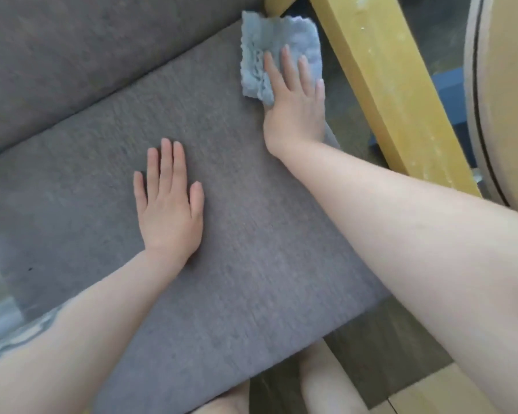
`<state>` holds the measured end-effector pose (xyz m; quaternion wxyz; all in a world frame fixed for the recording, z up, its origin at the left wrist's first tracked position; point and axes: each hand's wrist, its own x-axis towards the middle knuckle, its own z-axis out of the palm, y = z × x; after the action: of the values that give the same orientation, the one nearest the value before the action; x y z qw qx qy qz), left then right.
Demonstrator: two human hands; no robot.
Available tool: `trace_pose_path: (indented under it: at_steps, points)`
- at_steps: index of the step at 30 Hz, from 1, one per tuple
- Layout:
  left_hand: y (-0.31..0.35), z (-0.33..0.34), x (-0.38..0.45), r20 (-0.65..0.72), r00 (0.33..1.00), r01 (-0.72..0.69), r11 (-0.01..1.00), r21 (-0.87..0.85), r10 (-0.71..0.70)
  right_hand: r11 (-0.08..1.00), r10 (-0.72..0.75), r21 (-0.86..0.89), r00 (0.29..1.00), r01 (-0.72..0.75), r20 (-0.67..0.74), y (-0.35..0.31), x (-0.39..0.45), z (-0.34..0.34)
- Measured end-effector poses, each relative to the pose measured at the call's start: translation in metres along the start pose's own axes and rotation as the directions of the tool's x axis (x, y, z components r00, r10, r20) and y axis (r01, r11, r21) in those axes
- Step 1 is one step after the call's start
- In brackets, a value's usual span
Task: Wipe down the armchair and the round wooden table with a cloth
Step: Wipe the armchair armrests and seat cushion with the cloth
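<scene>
The armchair's grey seat cushion fills the middle of the view, with its grey back cushion at the upper left. My right hand lies flat on a light blue cloth, pressing it on the seat's far right corner beside the yellow wooden armrest. My left hand rests flat on the middle of the seat, fingers together, holding nothing. The round wooden table shows only as a curved pale edge at the far right.
Dark wood-look floor lies below the seat's front edge. My knees are close to the cushion's front. A blue object sits on the floor between the armrest and the table. Something pale and blurred is at the left edge.
</scene>
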<state>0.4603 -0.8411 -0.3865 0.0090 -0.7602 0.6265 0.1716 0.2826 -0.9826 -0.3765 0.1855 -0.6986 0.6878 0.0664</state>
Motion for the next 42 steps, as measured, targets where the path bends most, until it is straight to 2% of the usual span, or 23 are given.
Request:
trace_pose_path:
  at_steps: [2, 4, 6, 8, 10, 11, 13, 15, 16, 18, 20, 21, 23, 26, 27, 29, 31, 32, 34, 36, 38, 40, 42]
  points:
    - [-0.002, -0.003, 0.011, -0.019, 0.999, 0.034, 0.999, -0.003, -0.034, 0.966, 0.222, 0.13, 0.975, -0.223, 0.02, -0.025, 0.007, -0.003]
    - [0.0, -0.002, 0.014, -0.024, 0.999, 0.021, 1.0, 0.014, -0.021, 0.937, 0.257, 0.236, 0.966, -0.258, 0.032, -0.047, 0.009, -0.008]
    - [-0.001, -0.001, 0.016, -0.024, 1.0, 0.002, 1.0, 0.018, -0.001, 0.985, 0.034, 0.168, 0.999, -0.03, -0.024, -0.053, -0.015, 0.001]
    - [-0.004, -0.001, 0.011, -0.025, 1.0, -0.005, 1.0, 0.014, 0.005, 0.957, -0.271, 0.09, 0.961, 0.275, -0.049, -0.038, -0.076, 0.017]
    - [-0.005, 0.001, -0.003, -0.021, 1.0, -0.005, 1.0, 0.011, 0.006, 0.916, -0.398, 0.044, 0.918, 0.398, -0.011, 0.005, -0.141, 0.031]
    - [-0.003, 0.003, -0.013, -0.016, 1.0, -0.01, 1.0, 0.015, 0.01, 0.934, -0.357, 0.017, 0.934, 0.357, -0.005, 0.03, -0.164, 0.032]
    - [0.005, 0.008, -0.033, -0.02, 1.0, -0.013, 0.999, 0.032, 0.014, 0.996, -0.043, 0.071, 0.998, 0.046, -0.045, 0.054, -0.183, 0.03]
    - [0.016, 0.013, -0.047, -0.002, 1.0, 0.004, 1.0, 0.027, -0.004, 0.947, 0.298, 0.149, 0.952, -0.286, -0.07, 0.031, -0.189, 0.03]
    - [0.022, 0.015, -0.053, 0.011, 1.0, 0.01, 1.0, 0.018, -0.011, 0.941, 0.31, 0.166, 0.948, -0.296, -0.068, 0.014, -0.197, 0.032]
    - [0.034, 0.018, -0.066, 0.037, 0.999, -0.024, 1.0, 0.019, 0.024, 0.989, 0.051, 0.137, 0.999, -0.049, -0.015, 0.001, -0.23, 0.045]
    - [0.047, 0.022, -0.081, 0.078, 0.989, -0.124, 0.992, 0.02, 0.122, 0.98, -0.195, 0.054, 0.98, 0.192, 0.041, 0.036, -0.263, 0.053]
    - [0.052, 0.024, -0.088, 0.096, 0.982, -0.168, 0.986, 0.021, 0.165, 0.979, -0.204, 0.015, 0.977, 0.203, 0.063, 0.061, -0.272, 0.051]
    - [0.06, 0.027, -0.095, 0.112, 0.97, -0.221, 0.975, 0.038, 0.216, 1.0, -0.009, 0.018, 1.0, 0.008, 0.012, 0.09, -0.276, 0.043]
    - [0.07, 0.03, -0.098, 0.118, 0.967, -0.235, 0.971, 0.048, 0.228, 0.893, 0.424, 0.2, 0.903, -0.403, -0.07, 0.059, -0.253, 0.037]
    - [0.072, 0.031, -0.1, 0.12, 0.967, -0.232, 0.972, 0.041, 0.225, 0.895, 0.409, 0.226, 0.91, -0.386, -0.068, 0.045, -0.253, 0.039]
    - [0.074, 0.031, -0.102, 0.134, 0.965, -0.23, 0.973, 0.035, 0.224, 0.977, 0.116, 0.185, 0.992, -0.107, -0.041, 0.04, -0.276, 0.05]
    - [0.075, 0.027, -0.1, 0.164, 0.959, -0.237, 0.971, 0.027, 0.229, 0.985, -0.138, 0.108, 0.99, 0.137, 0.006, 0.081, -0.303, 0.055]
    - [0.075, 0.024, -0.099, 0.189, 0.952, -0.248, 0.969, 0.02, 0.24, 0.985, -0.149, 0.09, 0.989, 0.147, 0.019, 0.106, -0.312, 0.054]
    - [0.085, 0.023, -0.101, 0.228, 0.923, -0.32, 0.947, 0.006, 0.311, 0.993, 0.019, 0.12, 1.0, -0.017, -0.02, 0.133, -0.316, 0.049]
    - [0.108, 0.026, -0.109, 0.247, 0.894, -0.388, 0.922, 0.01, 0.374, 0.949, 0.255, 0.201, 0.966, -0.241, -0.043, 0.112, -0.303, 0.044]
    - [0.132, 0.034, -0.115, 0.251, 0.894, -0.387, 0.922, 0.016, 0.371, 0.875, 0.394, 0.334, 0.917, -0.351, -0.067, 0.073, -0.292, 0.047]
    - [0.143, 0.037, -0.118, 0.29, 0.884, -0.391, 0.92, 0.026, 0.368, 0.835, 0.382, 0.44, 0.923, -0.33, -0.034, 0.059, -0.293, 0.048]
    - [0.14, 0.033, -0.112, 0.332, 0.853, -0.43, 0.903, 0.013, 0.402, 0.845, 0.219, 0.489, 0.974, -0.215, 0.049, 0.085, -0.305, 0.04]
